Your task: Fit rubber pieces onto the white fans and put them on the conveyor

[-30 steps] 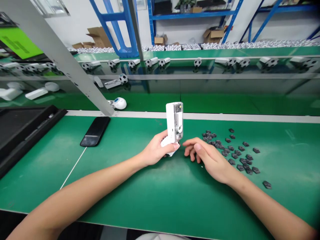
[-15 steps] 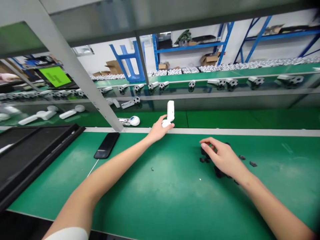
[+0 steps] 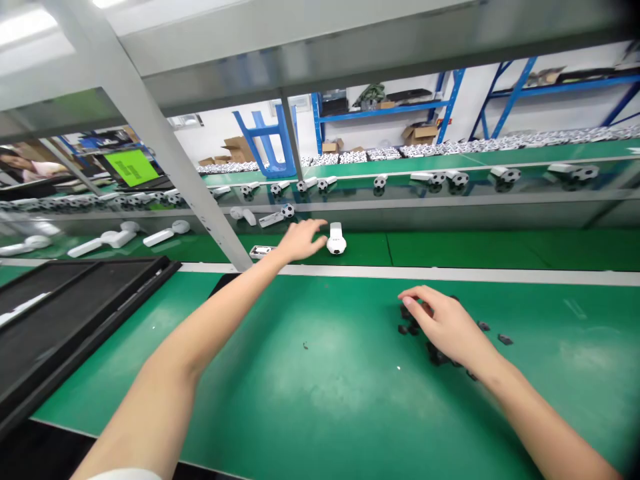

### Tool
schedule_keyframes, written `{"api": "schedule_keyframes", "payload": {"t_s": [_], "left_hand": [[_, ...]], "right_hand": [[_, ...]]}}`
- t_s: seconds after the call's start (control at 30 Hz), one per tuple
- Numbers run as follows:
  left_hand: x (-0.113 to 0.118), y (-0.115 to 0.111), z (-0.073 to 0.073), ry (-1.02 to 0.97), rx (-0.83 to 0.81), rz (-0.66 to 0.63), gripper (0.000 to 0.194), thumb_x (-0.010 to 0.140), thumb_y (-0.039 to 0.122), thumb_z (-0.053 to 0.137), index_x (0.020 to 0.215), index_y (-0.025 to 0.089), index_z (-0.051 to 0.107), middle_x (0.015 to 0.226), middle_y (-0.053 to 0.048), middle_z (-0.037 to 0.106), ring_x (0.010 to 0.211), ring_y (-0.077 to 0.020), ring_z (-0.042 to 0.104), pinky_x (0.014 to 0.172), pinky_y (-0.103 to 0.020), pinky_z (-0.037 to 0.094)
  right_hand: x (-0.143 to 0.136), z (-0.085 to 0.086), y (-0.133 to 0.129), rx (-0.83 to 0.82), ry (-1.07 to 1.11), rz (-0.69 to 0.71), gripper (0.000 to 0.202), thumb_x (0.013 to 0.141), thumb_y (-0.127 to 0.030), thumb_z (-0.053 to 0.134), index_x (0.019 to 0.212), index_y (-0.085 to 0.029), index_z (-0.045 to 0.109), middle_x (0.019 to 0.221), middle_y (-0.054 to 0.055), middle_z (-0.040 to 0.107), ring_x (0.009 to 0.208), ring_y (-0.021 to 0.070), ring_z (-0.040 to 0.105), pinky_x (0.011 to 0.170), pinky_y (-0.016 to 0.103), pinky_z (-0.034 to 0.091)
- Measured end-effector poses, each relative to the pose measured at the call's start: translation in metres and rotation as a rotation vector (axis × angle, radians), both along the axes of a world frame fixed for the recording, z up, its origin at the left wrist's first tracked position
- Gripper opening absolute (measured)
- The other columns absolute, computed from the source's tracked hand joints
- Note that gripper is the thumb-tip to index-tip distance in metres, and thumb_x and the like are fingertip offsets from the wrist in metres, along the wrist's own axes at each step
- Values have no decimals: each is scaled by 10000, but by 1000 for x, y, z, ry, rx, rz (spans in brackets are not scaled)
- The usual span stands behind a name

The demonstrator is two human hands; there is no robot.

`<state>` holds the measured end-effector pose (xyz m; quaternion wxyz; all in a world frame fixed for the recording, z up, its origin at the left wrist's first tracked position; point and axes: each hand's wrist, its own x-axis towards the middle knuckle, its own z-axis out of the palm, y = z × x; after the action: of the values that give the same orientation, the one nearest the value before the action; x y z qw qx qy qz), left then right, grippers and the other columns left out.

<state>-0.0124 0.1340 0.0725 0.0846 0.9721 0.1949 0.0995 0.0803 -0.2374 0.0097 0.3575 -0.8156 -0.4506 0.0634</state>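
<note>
My left hand [image 3: 301, 241] is over the green ledge behind the table's pale edge strip, fingers apart and holding nothing. Just right of its fingertips, a white piece with a round soccer-patterned end [image 3: 337, 239] rests on the ledge. Another white piece [image 3: 261, 252] lies partly hidden behind my left hand and wrist. On the right of the green table [image 3: 320, 400], my right hand [image 3: 445, 320] hovers at a pile of small black parts [image 3: 436, 355]. Its thumb and index finger are close together; whatever may be between them is too small to make out.
A black tray [image 3: 90, 287] lies at the left. A dark phone [image 3: 220, 283] is mostly hidden under my left forearm. A slanted metal post [image 3: 185, 170] rises from the table edge. More white pieces line the shelf behind, and a person sits far left.
My left hand has let go of the white piece, which now lies on the ledge, and has shifted left with its fingers spread. The view has tilted up a little; my right hand stays by the black parts.
</note>
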Motion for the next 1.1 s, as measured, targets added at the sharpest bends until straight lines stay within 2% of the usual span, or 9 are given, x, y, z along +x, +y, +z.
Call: {"api": "schedule_keyframes", "payload": {"t_s": [0.13,0.27,0.4,0.57,0.7,0.77,0.9,0.97,1.1], "left_hand": [[-38,48,22,-13,-92,68,453,1019,290,561,1431,103,531,1326,-160,656,1170,-264,621,1074,-484,480],[-67,75,6,77,-230,11,390,1006,389,650,1310,145,628,1307,-107,645,1113,-251,675,945,-453,597],[-67,74,-16,58,-295,-6,390,1006,370,653,1329,154,616,1323,-117,639,1128,-248,669,954,-464,593],[-47,57,-13,-12,-396,45,363,994,357,673,1284,143,632,1267,-108,660,1083,-241,676,915,-439,601],[-37,22,-5,-127,-567,63,600,769,331,889,1233,119,573,935,-52,702,749,-196,689,677,-308,569],[-37,-10,-9,-177,-719,25,643,795,460,842,1267,158,526,861,-32,695,629,-171,671,592,-284,546],[-49,-92,-34,-222,-1104,-70,699,923,777,429,1100,125,605,775,-81,694,546,-173,650,538,-310,564],[-59,-129,-50,-223,-1415,-98,747,880,816,474,1005,100,647,724,-94,694,495,-169,640,473,-276,524],[-79,-174,-68,-117,-1631,-154,708,887,777,558,927,81,678,630,-100,689,440,-178,636,403,-237,467]], "right_hand": [[12,7,-9,-31,-52,-13,290,1050,-435,504,1093,-287,750,1127,54,778,946,276,727,812,402,555],[7,11,-11,-230,-134,68,258,1026,-368,558,1017,-314,810,1094,43,767,948,254,722,708,329,517],[-12,13,-7,-313,-221,50,213,1005,-349,610,999,-314,820,1067,52,745,944,243,714,613,289,457],[-22,10,-5,-408,-247,48,151,968,-328,679,1063,-267,780,1119,68,724,1045,255,689,647,291,463],[-21,8,-6,-370,-228,82,60,971,-267,653,947,-247,705,1058,46,727,994,233,678,659,293,433],[-22,9,-6,-342,-190,102,72,975,-253,625,907,-249,648,954,21,730,887,214,674,629,292,402],[-27,15,-4,-225,-44,141,54,1013,-258,543,1052,-273,577,763,-42,692,673,176,622,598,286,395],[-30,16,-1,-153,3,147,84,1021,-263,534,1093,-277,576,734,-52,681,644,172,616,614,287,426],[-33,13,4,-54,98,156,98,1029,-332,587,1035,-283,672,913,-23,783,794,188,719,729,303,511]]}}
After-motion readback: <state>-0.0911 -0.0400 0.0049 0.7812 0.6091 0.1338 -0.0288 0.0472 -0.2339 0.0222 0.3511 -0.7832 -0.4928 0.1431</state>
